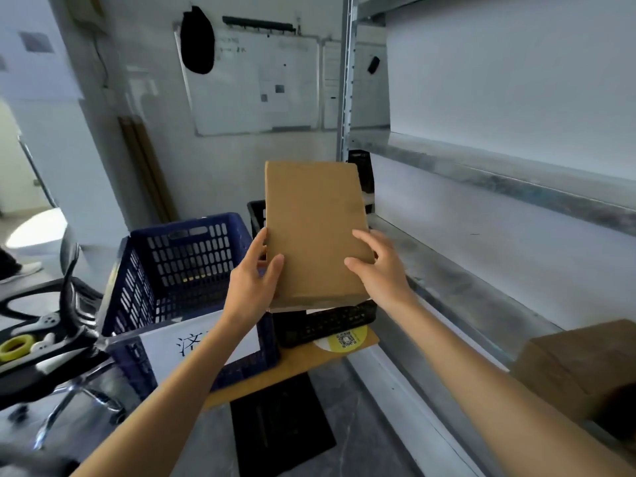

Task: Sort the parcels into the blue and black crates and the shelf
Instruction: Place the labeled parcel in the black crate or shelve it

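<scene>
A flat brown cardboard parcel (315,222) is held up in the air above the black crate (327,321). My left hand (256,277) grips its lower left edge, thumb on the top face. My right hand (377,266) holds the lower right edge with fingers spread over the top. The blue crate (179,270), bearing a white paper label, stands to the left of the black one. To the right runs the metal shelf (464,280), with another brown parcel (585,366) lying at its near end.
An office chair (51,339) carrying a yellow tape roll (15,346) and small items stands at the left. The crates sit on a brown cardboard sheet (296,366). A black mat (278,428) lies on the floor. A whiteboard (258,80) hangs on the far wall.
</scene>
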